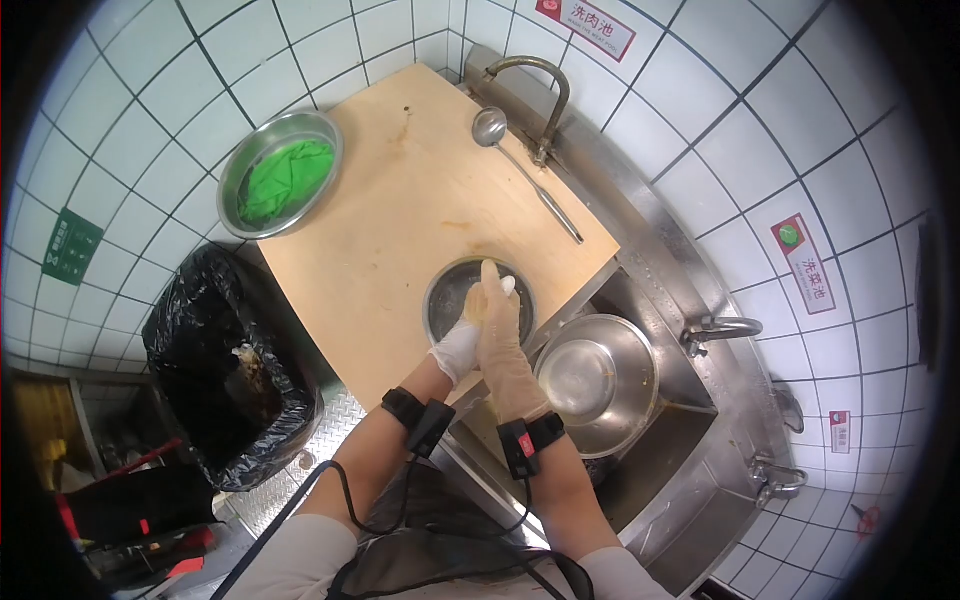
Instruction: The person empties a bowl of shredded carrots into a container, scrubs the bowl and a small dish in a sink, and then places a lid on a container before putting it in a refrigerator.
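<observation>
I judge the step in hand to be work over the round dark-grey metal bowl, which sits by the near edge of the pale wooden table. My white-gloved left hand and beige-gloved right hand are together above it, though I cannot tell whether they grip anything; the next move, I think, calls for both staying low inside its rim.

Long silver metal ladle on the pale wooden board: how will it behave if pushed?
The ladle is probably stiff, being metal. Its rounded head may make it rock or pivot, and its shiny surface could be slippery.
</observation>
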{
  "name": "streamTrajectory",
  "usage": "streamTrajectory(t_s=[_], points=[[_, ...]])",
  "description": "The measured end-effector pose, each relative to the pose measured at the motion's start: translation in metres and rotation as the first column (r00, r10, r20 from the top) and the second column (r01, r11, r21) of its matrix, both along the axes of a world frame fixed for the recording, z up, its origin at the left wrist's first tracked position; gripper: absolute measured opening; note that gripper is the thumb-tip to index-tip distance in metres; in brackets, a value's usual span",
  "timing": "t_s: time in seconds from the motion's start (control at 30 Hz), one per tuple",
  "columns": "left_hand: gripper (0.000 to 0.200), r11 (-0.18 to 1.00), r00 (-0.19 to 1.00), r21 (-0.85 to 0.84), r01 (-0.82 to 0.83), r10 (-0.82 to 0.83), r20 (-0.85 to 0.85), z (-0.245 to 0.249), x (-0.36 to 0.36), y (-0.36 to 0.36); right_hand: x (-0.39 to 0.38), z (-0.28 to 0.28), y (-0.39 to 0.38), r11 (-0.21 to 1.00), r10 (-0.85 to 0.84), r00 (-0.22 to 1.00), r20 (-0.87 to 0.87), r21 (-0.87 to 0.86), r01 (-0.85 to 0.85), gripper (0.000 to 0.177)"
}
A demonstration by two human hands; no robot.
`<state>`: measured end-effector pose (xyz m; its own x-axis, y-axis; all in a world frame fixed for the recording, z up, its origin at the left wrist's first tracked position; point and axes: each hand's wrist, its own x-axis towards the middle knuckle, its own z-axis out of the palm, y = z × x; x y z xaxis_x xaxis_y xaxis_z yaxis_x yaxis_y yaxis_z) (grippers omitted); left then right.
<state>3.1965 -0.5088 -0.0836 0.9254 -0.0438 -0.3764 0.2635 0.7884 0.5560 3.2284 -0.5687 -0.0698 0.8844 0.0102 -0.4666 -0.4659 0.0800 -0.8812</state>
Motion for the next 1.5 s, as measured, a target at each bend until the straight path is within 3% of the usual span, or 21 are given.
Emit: streamTrajectory(t_s=[0.1, 0.17, 0.23, 0.3, 0.33, 0.4, 0.53, 0.63, 0.73, 0.8, 0.9, 0.93, 0.97, 1.0, 1.07, 1.1, 1.17, 1.23, 1.3, 1.37, 1.5], points=[[0.032, 0.975, 0.976, 0.22, -0.02, -0.029, 0.215, 0.029, -0.002, 0.001, 0.004, -0.02, -0.001, 1.0, -0.02, 0.999, 0.03, 0.005, 0.02, 0.036], [0.031, 0.993, 0.982, 0.113, -0.046, 0.024, 0.188, 0.05, -0.007, -0.005, 0.001, -0.024, 0.002, 1.0, -0.025, 0.998, 0.06, 0.006, 0.025, 0.033], [0.03, 0.961, 0.996, -0.261, -0.093, 0.09, -0.024, 0.095, -0.011, -0.011, -0.004, -0.025, 0.004, 1.0, -0.014, 0.994, 0.107, -0.007, 0.015, 0.03], [0.037, 0.982, 0.994, 0.182, 0.046, -0.026, -0.106, 0.116, -0.009, -0.017, -0.008, -0.023, 0.009, 0.998, 0.021, 0.983, 0.183, -0.062, -0.01, 0.028], [0.037, 0.982, 0.994, 0.181, 0.048, -0.029, -0.109, 0.104, -0.012, -0.013, -0.011, -0.025, 0.013, 0.994, 0.049, 0.971, 0.236, -0.111, -0.023, 0.026], [0.039, 0.909, 0.983, -0.401, 0.111, -0.042, 0.177, 0.08, -0.022, -0.002, -0.012, -0.024, 0.017, 0.972, 0.13, 0.924, 0.36, -0.232, -0.046, 0.024], [0.038, 0.931, 0.996, -0.364, -0.017, 0.046, 0.072, 0.052, -0.026, -0.005, -0.012, -0.021, 0.02, 0.923, 0.305, 0.741, 0.598, -0.377, -0.076, 0.021], [0.036, 0.892, 0.994, -0.447, 0.058, -0.094, -0.057, 0.001, -0.026, 0.002, -0.009, -0.017, 0.014, 0.91, 0.381, 0.605, 0.7, -0.401, -0.109, 0.02], [0.036, 0.959, 0.979, -0.272, 0.08, -0.126, -0.157, -0.004, -0.026, 0.006, -0.004, -0.02, 0.011, 0.925, 0.346, 0.615, 0.708, -0.365, -0.101, 0.02], [0.036, 0.949, 0.952, 0.31, -0.065, 0.151, -0.265, 0.001, -0.021, 0.009, -0.003, -0.035, 0.008, 0.953, 0.254, 0.74, 0.623, -0.294, -0.08, 0.024], [0.042, 0.888, 0.911, 0.423, -0.179, 0.313, -0.271, 0.001, -0.014, 0.005, 0.002, -0.083, 0.001, 0.994, -0.011, 0.97, 0.244, -0.101, 0.036, 0.034], [0.042, 0.889, 0.913, 0.424, -0.175, 0.308, -0.268, -0.013, -0.009, 0.006, 0.005, -0.092, 0.0, 0.994, -0.092, 0.991, 0.093, -0.049, 0.097, 0.037], [0.043, 0.948, 0.914, 0.187, -0.256, 0.3, -0.272, -0.031, -0.001, 0.009, 0.01, -0.102, 0.01, 0.776, -0.254, 0.919, -0.301, 0.503, 0.38, 0.039], [0.044, 0.947, 0.917, -0.06, -0.315, 0.287, -0.278, -0.043, 0.004, 0.012, 0.007, -0.098, 0.013, 0.772, -0.263, 0.917, -0.3, 0.505, 0.387, 0.039], [0.04, 0.957, 0.94, -0.11, -0.269, 0.236, -0.247, -0.046, 0.008, 0.023, 0.004, -0.064, 0.011, 0.503, 0.009, 0.966, -0.257, 0.837, 0.218, 0.043], [0.04, 0.975, 0.988, -0.167, -0.146, 0.135, -0.077, -0.067, 0.012, 0.029, 0.005, -0.062, 0.012, 0.539, 0.012, 0.982, -0.191, 0.828, 0.155, 0.043], [0.038, 0.985, 0.996, -0.161, 0.061, -0.05, 0.067, -0.07, 0.019, 0.026, 0.003, -0.067, 0.004, 0.595, -0.069, 0.989, -0.127, 0.791, 0.143, 0.045], [0.036, 0.989, 0.994, -0.107, 0.104, -0.106, -0.017, -0.053, 0.021, 0.026, -0.006, -0.041, 0.004, 0.891, -0.162, 0.987, 0.018, 0.431, 0.139, 0.045], [0.037, 0.988, 0.992, -0.11, 0.105, -0.112, -0.062, -0.04, 0.024, 0.019, -0.008, -0.006, 0.019, 0.989, -0.142, 0.98, 0.143, -0.017, 0.146, 0.048], [0.036, 0.995, 0.974, 0.08, 0.055, -0.035, -0.225, -0.019, 0.022, 0.019, -0.006, 0.006, 0.027, 0.93, -0.071, 0.977, 0.201, -0.342, 0.138, 0.051], [0.04, 1.0, 0.98, -0.027, 0.001, -0.006, -0.2, 0.003, 0.011, 0.017, -0.002, -0.02, 0.021, 0.741, 0.294, 0.894, 0.337, -0.672, 0.01, 0.048]])
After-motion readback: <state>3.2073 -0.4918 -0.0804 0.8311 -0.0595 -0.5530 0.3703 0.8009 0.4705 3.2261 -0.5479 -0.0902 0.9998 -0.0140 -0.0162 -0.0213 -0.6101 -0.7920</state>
